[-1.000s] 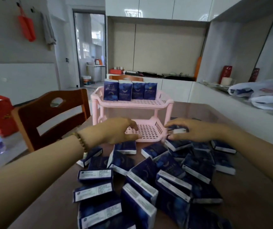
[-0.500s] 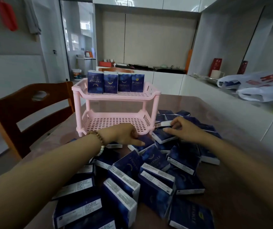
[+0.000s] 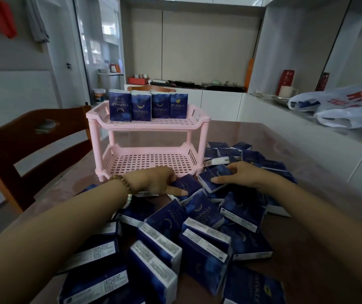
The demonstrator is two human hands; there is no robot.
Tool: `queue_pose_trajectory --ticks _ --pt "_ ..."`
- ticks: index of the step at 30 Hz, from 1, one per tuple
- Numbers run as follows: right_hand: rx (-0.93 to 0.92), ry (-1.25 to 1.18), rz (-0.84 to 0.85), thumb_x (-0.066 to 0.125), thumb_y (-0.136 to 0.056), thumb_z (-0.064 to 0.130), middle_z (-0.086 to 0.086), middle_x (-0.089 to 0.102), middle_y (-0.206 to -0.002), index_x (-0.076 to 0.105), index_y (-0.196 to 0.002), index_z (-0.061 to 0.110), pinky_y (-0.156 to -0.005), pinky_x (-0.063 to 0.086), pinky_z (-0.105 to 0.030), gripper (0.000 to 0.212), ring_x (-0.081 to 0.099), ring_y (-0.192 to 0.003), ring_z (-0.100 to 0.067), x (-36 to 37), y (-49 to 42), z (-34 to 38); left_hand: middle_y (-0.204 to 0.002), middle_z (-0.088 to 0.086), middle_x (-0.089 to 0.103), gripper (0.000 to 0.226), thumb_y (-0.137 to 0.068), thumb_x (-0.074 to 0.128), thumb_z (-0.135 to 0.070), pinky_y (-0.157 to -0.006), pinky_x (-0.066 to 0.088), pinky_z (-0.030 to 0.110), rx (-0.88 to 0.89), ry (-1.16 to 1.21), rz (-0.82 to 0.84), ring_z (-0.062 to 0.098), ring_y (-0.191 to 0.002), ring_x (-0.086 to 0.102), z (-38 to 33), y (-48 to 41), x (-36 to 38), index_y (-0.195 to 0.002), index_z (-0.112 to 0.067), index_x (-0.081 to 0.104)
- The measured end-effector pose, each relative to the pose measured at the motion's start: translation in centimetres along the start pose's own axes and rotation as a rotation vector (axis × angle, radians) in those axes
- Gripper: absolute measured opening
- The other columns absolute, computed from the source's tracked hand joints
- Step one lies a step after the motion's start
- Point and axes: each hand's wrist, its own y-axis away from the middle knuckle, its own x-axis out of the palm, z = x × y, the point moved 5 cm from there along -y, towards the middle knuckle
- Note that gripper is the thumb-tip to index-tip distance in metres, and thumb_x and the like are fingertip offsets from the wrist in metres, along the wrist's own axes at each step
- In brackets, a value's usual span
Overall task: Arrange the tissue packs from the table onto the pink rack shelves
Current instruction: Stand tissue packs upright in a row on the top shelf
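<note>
A pink two-shelf rack (image 3: pixel 148 126) stands on the brown table (image 3: pixel 320 249). Several dark blue tissue packs (image 3: pixel 147 105) stand upright in a row at the back of its top shelf; the bottom shelf holds nothing. A heap of blue tissue packs (image 3: pixel 199 233) lies in front of and to the right of the rack. My left hand (image 3: pixel 153 179), with bead bracelets on the wrist, grips one pack (image 3: pixel 186 186) just in front of the bottom shelf. Right beside it, my right hand (image 3: pixel 241 175) grips another pack (image 3: pixel 216 177).
A wooden chair (image 3: pixel 33 145) stands at the table's left side. A white counter along the right carries plastic bags (image 3: pixel 346 106), a red canister and a yellow object. Behind the rack is a second chair back and a kitchen worktop.
Both hands have drawn back from the rack's bottom shelf to the heap, and each has closed on a pack. The camera view has dropped and shifted left.
</note>
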Motion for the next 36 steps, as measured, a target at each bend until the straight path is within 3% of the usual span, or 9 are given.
queue_pose_trajectory --ticks 3,8,11,14,16,18,23,32,36 --pt "-0.036 -0.054 0.022 0.074 -0.074 0.042 0.003 0.057 -0.112 0.061 -0.117 0.017 -0.083 0.04 -0.028 0.052 0.055 -0.101 -0.017 0.1 0.4 0.4 -0.085 0.009 0.063 0.047 -0.081 0.064 -0.048 -0.061 0.036 0.021 0.016 0.073 -0.014 0.016 -0.069 0.051 -0.2 0.2 0.1 -0.093 -0.003 0.061" --pt "-0.149 -0.162 -0.026 0.069 -0.082 0.028 -0.006 0.069 -0.113 0.065 -0.102 0.017 -0.098 0.047 -0.035 0.023 0.065 -0.101 -0.018 -0.6 1.0 1.2 -0.091 0.01 0.071 0.036 -0.081 0.068 -0.041 -0.08 0.052 0.037 0.122 0.228 -0.1 0.025 -0.085 0.066 0.3 1.0 -1.3 -0.09 -0.007 0.066" --pt "-0.217 -0.262 -0.056 0.066 -0.084 0.023 -0.009 0.07 -0.11 0.065 -0.103 0.017 -0.099 0.048 -0.042 0.02 0.066 -0.102 -0.022 -1.7 1.8 2.5 -0.093 0.014 0.07 0.032 -0.084 0.066 -0.035 -0.078 0.05 0.032 0.161 0.314 -0.188 0.02 -0.081 0.063 -0.1 2.4 -3.8 -0.092 -0.003 0.066" --pt "-0.309 -0.282 -0.077 0.067 -0.083 0.022 -0.009 0.071 -0.104 0.063 -0.101 0.022 -0.075 0.058 -0.03 0.019 0.07 -0.083 -0.015 -3.5 2.9 4.6 -0.096 0.008 0.072 0.027 -0.084 0.066 -0.028 -0.073 0.054 0.031 0.216 0.373 -0.201 0.021 -0.084 0.067 -1.2 4.5 -7.0 -0.101 -0.007 0.066" --pt "-0.377 -0.259 -0.101 0.069 -0.082 0.021 -0.006 0.071 -0.097 0.06 -0.107 0.015 -0.053 0.049 -0.016 0.027 0.065 -0.063 -0.004 -4.7 3.5 6.4 -0.096 0.003 0.073 0.027 -0.078 0.07 -0.026 -0.067 0.057 0.026 0.244 0.407 -0.215 0.014 -0.084 0.069 -1.7 6.0 -9.4 -0.1 -0.011 0.065" --pt "-0.44 -0.268 -0.121 0.068 -0.082 0.02 -0.006 0.071 -0.092 0.058 -0.11 0.011 -0.05 0.046 -0.014 0.031 0.063 -0.058 -0.002 -5.9 3.9 8.2 -0.091 0.0 0.074 0.029 -0.073 0.076 -0.024 -0.072 0.057 0.028 0.243 0.418 -0.283 0.012 -0.084 0.07 -1.8 7.1 -12.0 -0.095 -0.013 0.061" --pt "-0.568 -0.167 -0.157 0.06 -0.089 0.025 -0.009 0.071 -0.1 0.061 -0.11 0.017 -0.064 0.049 -0.023 0.023 0.062 -0.076 -0.015 -8.0 3.7 12.7 -0.086 0.001 0.074 0.02 -0.076 0.072 -0.015 -0.065 0.06 0.028 0.226 0.416 -0.358 0.014 -0.083 0.072 -1.6 9.2 -17.8 -0.086 -0.012 0.056" --pt "-0.655 -0.075 -0.163 0.063 -0.087 0.025 0.001 0.07 -0.092 0.055 -0.107 0.019 -0.049 0.044 -0.012 0.023 0.059 -0.06 0.004 -9.9 0.0 17.6 -0.095 0.001 0.07 0.008 -0.082 0.067 -0.017 -0.062 0.055 0.014 0.233 0.303 -0.49 0.008 -0.079 0.067 -1.3 7.1 -22.5 -0.088 -0.02 0.065" --pt "-0.692 0.003 -0.208 0.063 -0.086 0.026 0.007 0.057 -0.117 0.056 -0.106 0.026 -0.062 0.046 -0.014 0.021 0.057 -0.101 -0.01 -10.7 -2.7 18.1 -0.092 0.004 0.072 0.007 -0.08 0.07 -0.023 -0.074 0.058 0.032 0.222 0.206 -0.52 0.019 -0.083 0.068 -0.6 4.1 -22.8 -0.086 -0.02 0.068"
